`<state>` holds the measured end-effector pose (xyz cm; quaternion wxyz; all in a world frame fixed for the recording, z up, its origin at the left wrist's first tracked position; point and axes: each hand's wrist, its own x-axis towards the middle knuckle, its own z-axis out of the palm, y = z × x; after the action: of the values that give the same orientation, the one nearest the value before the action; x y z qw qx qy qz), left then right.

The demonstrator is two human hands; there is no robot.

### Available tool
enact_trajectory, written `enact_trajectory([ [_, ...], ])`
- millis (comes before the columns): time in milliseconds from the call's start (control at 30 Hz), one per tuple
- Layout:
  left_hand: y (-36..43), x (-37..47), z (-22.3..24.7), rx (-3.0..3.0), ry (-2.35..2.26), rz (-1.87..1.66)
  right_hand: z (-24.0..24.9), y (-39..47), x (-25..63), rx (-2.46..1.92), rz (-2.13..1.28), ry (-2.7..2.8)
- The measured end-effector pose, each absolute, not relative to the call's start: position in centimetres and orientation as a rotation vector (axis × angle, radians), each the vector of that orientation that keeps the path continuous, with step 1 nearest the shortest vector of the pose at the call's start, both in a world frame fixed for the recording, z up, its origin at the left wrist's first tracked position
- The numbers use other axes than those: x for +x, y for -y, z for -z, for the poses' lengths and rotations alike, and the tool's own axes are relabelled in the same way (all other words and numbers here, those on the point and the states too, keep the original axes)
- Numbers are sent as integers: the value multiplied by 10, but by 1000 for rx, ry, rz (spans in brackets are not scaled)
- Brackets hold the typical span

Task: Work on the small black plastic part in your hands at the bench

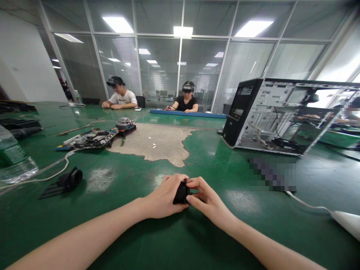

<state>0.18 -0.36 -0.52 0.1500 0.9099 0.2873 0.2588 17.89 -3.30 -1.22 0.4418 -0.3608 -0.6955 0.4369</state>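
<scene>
Close in front of me, a small black plastic part is held just above or on the green tabletop; I cannot tell whether it touches the surface. Its exact kind is not clear. My left hand wraps round its left side, fingers over the top and thumb below. From the right, my right hand pinches its right edge between bent fingers and thumb. Both hands partly cover the part. To the left lies a black plastic piece with a round end and thin prongs.
An open computer case stands at right. Leftward are a circuit board, a round cooler, a white cable and a plastic bottle. A blurred-out flat object lies right. Two people sit across the table.
</scene>
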Motion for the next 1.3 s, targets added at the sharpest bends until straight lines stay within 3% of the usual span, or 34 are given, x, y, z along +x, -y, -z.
enact_trajectory([
  [1300, 2, 1, 10, 2630, -837, -756, 19, 30, 178, -989, -1123, 1717],
])
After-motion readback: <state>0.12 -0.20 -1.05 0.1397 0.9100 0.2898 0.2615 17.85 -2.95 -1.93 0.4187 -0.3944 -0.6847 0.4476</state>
